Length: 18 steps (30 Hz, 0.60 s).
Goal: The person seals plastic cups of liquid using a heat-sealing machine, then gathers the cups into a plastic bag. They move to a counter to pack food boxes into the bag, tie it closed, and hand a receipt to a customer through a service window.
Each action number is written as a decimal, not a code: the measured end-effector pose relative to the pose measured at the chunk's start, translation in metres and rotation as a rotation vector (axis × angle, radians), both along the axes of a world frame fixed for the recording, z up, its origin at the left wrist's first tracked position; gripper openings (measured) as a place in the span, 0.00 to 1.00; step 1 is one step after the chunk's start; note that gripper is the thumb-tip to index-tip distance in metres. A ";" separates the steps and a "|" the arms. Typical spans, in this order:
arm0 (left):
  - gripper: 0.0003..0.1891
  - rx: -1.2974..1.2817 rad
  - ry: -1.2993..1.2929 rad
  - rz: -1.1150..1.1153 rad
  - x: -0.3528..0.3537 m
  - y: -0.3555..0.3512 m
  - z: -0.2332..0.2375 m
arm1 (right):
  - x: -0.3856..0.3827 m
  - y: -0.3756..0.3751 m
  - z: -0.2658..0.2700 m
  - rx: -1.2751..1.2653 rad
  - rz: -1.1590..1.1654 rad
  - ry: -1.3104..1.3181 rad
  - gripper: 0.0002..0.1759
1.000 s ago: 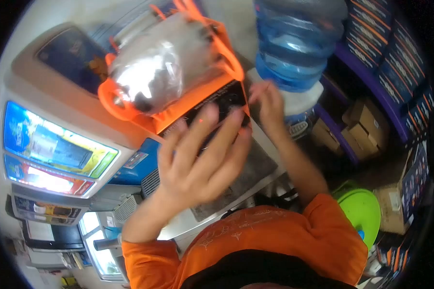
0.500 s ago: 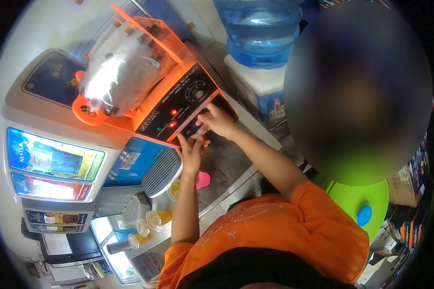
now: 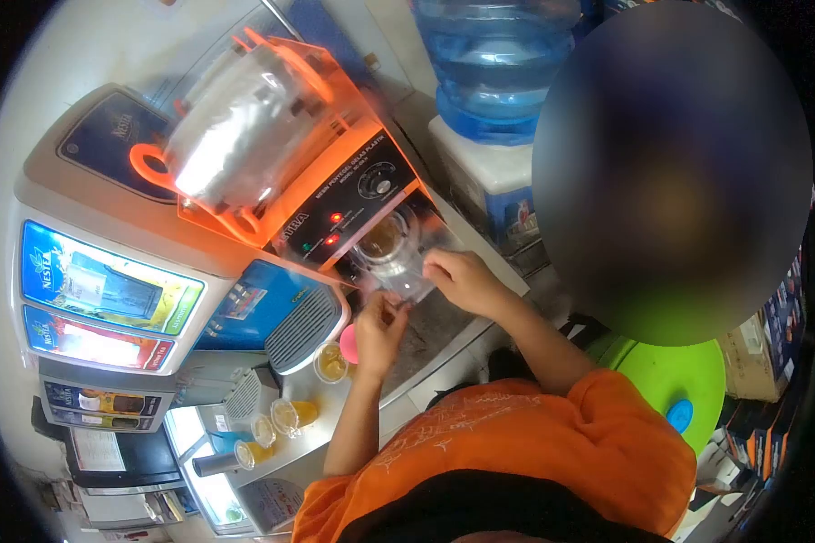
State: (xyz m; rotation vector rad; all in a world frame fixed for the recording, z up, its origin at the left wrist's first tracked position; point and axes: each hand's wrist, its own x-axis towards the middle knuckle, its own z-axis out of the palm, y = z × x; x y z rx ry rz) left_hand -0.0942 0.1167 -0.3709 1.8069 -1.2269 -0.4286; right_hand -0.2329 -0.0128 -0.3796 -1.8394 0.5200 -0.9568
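Observation:
The orange cup sealing machine (image 3: 340, 195) has a black front panel with lit red lamps, and a roll of clear film (image 3: 240, 136) sits on top. In its opening is a clear plastic cup (image 3: 383, 240) with a brownish content. A sheet of clear plastic film (image 3: 411, 284) stretches out of the opening towards me. My left hand (image 3: 382, 330) is closed, pinching the film's near left edge. My right hand (image 3: 466, 282) is also closed, with its fingertips at the film's right edge. Exactly how the cup sits under the film is hard to make out.
A drink dispenser (image 3: 109, 226) with lit panels stands left of the machine. Several cups of yellow drink (image 3: 292, 416) and a pink object (image 3: 349, 344) are on the counter. A blue water jug (image 3: 498, 68) is behind, a lime-green bin-like container (image 3: 670, 385) at right.
Both hands have drawn back from the machine's front and moved apart, pulling clear film out. The cup in the opening now shows; the pink object is partly behind my left hand.

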 end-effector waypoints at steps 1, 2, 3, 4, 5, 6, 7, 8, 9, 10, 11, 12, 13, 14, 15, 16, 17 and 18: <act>0.10 0.018 -0.174 -0.015 -0.004 0.004 0.000 | -0.008 0.004 0.004 -0.035 0.026 0.052 0.06; 0.12 0.087 -0.142 0.024 -0.014 0.007 0.012 | -0.014 0.006 0.008 -0.071 0.052 0.105 0.06; 0.12 0.084 -0.135 0.029 -0.015 0.009 0.012 | -0.018 0.006 0.012 -0.075 0.057 0.111 0.06; 0.12 0.065 -0.174 0.037 -0.015 0.011 0.012 | -0.021 0.006 0.016 -0.051 0.083 0.121 0.07; 0.12 0.045 -0.214 0.045 -0.015 0.010 0.012 | -0.022 0.004 0.018 -0.028 0.109 0.131 0.09; 0.12 0.039 -0.208 0.052 -0.014 0.009 0.013 | -0.019 0.004 0.018 -0.035 0.114 0.137 0.09; 0.11 -0.013 -0.332 0.080 -0.013 0.008 0.015 | -0.013 0.004 0.015 -0.239 -0.109 0.174 0.11; 0.11 -0.064 -0.457 0.108 -0.011 0.006 0.016 | -0.006 0.004 0.012 -0.442 -0.332 0.207 0.13; 0.11 -0.067 -0.453 0.113 -0.010 0.003 0.016 | 0.000 0.003 0.009 -0.447 -0.328 0.209 0.13; 0.10 -0.137 -0.505 0.128 -0.007 -0.001 0.015 | 0.009 0.000 0.004 -0.512 -0.318 0.171 0.12; 0.10 -0.208 -0.558 0.144 -0.004 -0.005 0.013 | 0.016 -0.004 0.001 -0.578 -0.306 0.132 0.12; 0.10 -0.213 -0.555 0.148 -0.002 -0.008 0.010 | 0.021 -0.007 0.001 -0.584 -0.303 0.133 0.12; 0.09 -0.257 -0.462 0.148 0.002 -0.011 0.006 | 0.027 -0.011 0.001 -0.631 -0.256 0.122 0.10; 0.09 -0.301 -0.369 0.148 0.005 -0.014 0.004 | 0.032 -0.015 0.000 -0.679 -0.208 0.109 0.09; 0.09 -0.305 -0.370 0.153 0.007 -0.015 0.003 | 0.036 -0.019 -0.004 -0.683 -0.205 0.107 0.09; 0.08 -0.300 -0.258 0.153 0.008 -0.015 0.002 | 0.040 -0.022 -0.008 -0.678 -0.142 0.090 0.07; 0.06 -0.294 -0.146 0.151 0.010 -0.016 0.000 | 0.043 -0.025 -0.012 -0.671 -0.081 0.073 0.05; 0.06 -0.295 -0.147 0.153 0.011 -0.019 -0.002 | 0.046 -0.026 -0.016 -0.673 -0.080 0.072 0.05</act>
